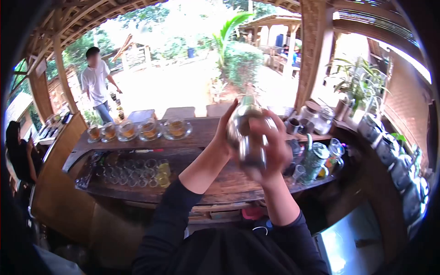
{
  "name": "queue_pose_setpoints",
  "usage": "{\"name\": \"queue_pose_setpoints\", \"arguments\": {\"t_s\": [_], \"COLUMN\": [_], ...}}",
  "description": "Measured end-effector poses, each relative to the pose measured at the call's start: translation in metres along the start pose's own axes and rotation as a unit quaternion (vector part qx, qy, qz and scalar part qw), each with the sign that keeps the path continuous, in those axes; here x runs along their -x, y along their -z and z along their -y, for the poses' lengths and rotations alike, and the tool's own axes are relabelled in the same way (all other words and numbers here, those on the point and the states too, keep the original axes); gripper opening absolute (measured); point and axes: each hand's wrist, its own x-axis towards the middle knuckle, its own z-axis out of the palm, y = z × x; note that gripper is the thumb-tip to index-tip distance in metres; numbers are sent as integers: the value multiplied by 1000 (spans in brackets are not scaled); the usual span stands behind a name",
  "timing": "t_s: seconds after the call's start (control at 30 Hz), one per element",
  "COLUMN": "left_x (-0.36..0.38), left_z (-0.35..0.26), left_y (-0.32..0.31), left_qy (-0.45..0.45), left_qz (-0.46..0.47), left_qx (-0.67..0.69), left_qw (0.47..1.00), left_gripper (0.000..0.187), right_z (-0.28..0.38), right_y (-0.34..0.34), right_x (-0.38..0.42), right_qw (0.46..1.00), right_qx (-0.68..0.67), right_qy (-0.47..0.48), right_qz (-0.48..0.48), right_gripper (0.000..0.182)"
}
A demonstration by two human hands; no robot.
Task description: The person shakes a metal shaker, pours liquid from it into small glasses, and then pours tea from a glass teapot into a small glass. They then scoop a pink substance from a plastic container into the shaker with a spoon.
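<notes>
A shiny metal shaker-like vessel (250,137), blurred by motion, is held up above the wooden counter (220,183). My left hand (225,133) wraps round its left side. Around its right side and lower part are the fingers of my right hand (275,149), also blurred. The vessel's upper end looks greenish and points away from me. Beyond it to the left, glass cups of amber drink (149,129) stand on saucers along the raised counter edge. Rows of small glasses (130,176) sit on the lower counter.
Glass pitchers (316,160) stand right of my hands, with jars (324,120) behind them. Large dark metal containers (401,169) line the far right. One person (97,82) walks outside at the left; another person (20,156) stands at the far left edge.
</notes>
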Motion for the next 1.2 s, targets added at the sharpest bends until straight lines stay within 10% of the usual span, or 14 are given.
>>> {"name": "queue_pose_setpoints", "arguments": {"t_s": [0.07,0.17,0.3,0.4,0.43,0.47,0.53,0.67,0.77,0.87,1.0,1.07,1.13,1.2], "left_x": [-22,-63,-98,-131,-152,-163,-178,-179,-179,-201,-214,-198,-169,-165], "left_z": [10,37,76,83,74,78,88,94,122,86,104,89,105,106], "left_y": [47,0,-51,-3,32,47,44,-16,-19,8,12,5,-63,-54], "left_qy": [-103,-25,-74,-81,-14,-157,-166,88,-135,74,-39,143,18,-70], "left_qz": [-90,-69,74,-59,128,-46,-95,155,97,85,-218,40,-34,72], "left_qx": [-91,1,-156,-168,25,-341,-265,12,-318,-110,-123,11,-334,-319], "left_qw": [986,997,982,981,991,926,945,984,933,987,967,989,942,942], "left_gripper": [65,70,99,91,64,60,56,52,61,55,50,46,46,51], "right_z": [-41,3,-3,-11,-57,-62,-59,6,-32,-59,-50,-11,-1,7], "right_y": [-7,64,106,139,143,136,140,190,205,213,183,195,199,200], "right_x": [5,-14,-28,-7,-18,-39,-39,-30,-19,-6,-53,-55,-27,1], "right_qw": [982,994,918,991,954,976,987,924,916,902,969,924,897,829], "right_qx": [-78,96,64,119,208,139,42,325,343,385,174,329,370,447], "right_qy": [-29,45,392,55,215,147,-107,196,204,193,-88,194,241,332], "right_qz": [-171,23,-19,-33,-30,-78,-114,52,27,-7,-151,-9,-27,-59], "right_gripper": [47,37,32,41,43,47,49,53,53,55,53,52,51,50]}}
